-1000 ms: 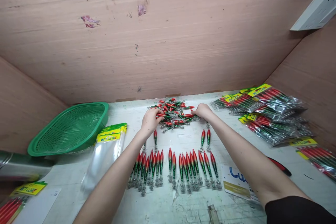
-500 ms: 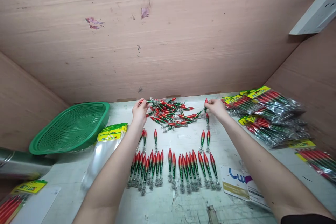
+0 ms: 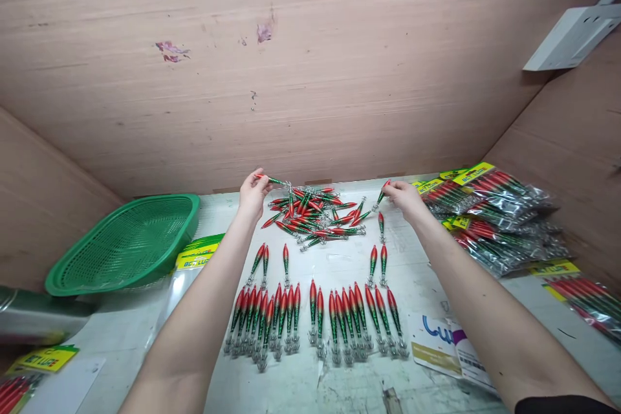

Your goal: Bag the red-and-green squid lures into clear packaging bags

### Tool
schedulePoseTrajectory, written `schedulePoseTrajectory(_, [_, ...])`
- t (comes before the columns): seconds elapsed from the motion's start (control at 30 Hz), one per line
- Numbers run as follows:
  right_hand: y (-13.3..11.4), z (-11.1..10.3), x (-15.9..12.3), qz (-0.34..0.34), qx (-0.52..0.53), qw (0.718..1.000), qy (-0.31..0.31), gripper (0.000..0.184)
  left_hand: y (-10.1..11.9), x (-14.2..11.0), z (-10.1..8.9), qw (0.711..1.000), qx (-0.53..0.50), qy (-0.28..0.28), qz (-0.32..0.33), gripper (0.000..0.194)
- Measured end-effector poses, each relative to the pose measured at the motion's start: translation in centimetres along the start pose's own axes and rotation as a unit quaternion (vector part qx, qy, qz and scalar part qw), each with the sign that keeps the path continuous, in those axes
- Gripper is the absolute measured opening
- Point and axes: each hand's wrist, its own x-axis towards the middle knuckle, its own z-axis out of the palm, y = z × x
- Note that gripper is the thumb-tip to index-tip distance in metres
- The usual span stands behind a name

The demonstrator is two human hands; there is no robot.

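A tangled pile of red-and-green fishing lures (image 3: 315,213) lies at the back of the white table (image 3: 301,388). My left hand (image 3: 252,194) pinches one lure (image 3: 272,180) at the pile's left edge and lifts it. My right hand (image 3: 405,197) pinches another lure (image 3: 382,194) at the pile's right edge. Nearer me, several lures lie side by side in a neat row (image 3: 315,320), hooks toward me. A few more lures (image 3: 377,259) lie singly between the row and the pile.
A green plastic basket (image 3: 126,242) stands at the left, with empty clear bags with yellow headers (image 3: 196,259) beside it. Filled lure packs (image 3: 490,213) are heaped at the right. Printed cards (image 3: 439,339) lie near my right forearm. Wooden panels wall in the table.
Both hands have drawn outward from the pile's middle to its edges, each lifting a lure. The pile has spread a little.
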Motion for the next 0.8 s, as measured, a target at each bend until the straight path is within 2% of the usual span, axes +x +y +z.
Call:
schedulePoseTrajectory(0.1, [-0.5,-0.5,-0.5,-0.017,0.053,0.998,0.009,0.032,0.7,-2.0,0.6,0.999,-0.011,-0.042,-0.009,0.024])
schedulePoseTrajectory(0.3, [-2.3,-0.7,-2.5,-0.058,0.171,0.983,-0.018,0.018,1.5,-8.2,2.6,0.984,-0.011,-0.159,-0.077,0.043])
schedulePoseTrajectory(0.43, [-4.4,-0.4,-5.6,-0.081,0.268,0.954,-0.109,0.025,1.8,-10.8,3.3,0.976,-0.006,-0.191,-0.104,0.047])
schedulePoseTrajectory(0.57, [-6.2,-0.3,-9.5,-0.078,0.33,0.916,-0.215,0.03,2.2,-12.1,3.4,0.971,0.003,-0.213,-0.113,0.047])
schedulePoseTrajectory(0.67, [-6.8,-0.3,-11.4,-0.074,0.356,0.896,-0.256,0.023,2.6,-12.7,3.4,0.965,0.014,-0.234,-0.115,0.048])
schedulePoseTrajectory(0.8, [-7.0,-0.4,-12.4,-0.072,0.379,0.876,-0.289,0.017,3.1,-13.4,3.6,0.957,0.019,-0.262,-0.121,0.048])
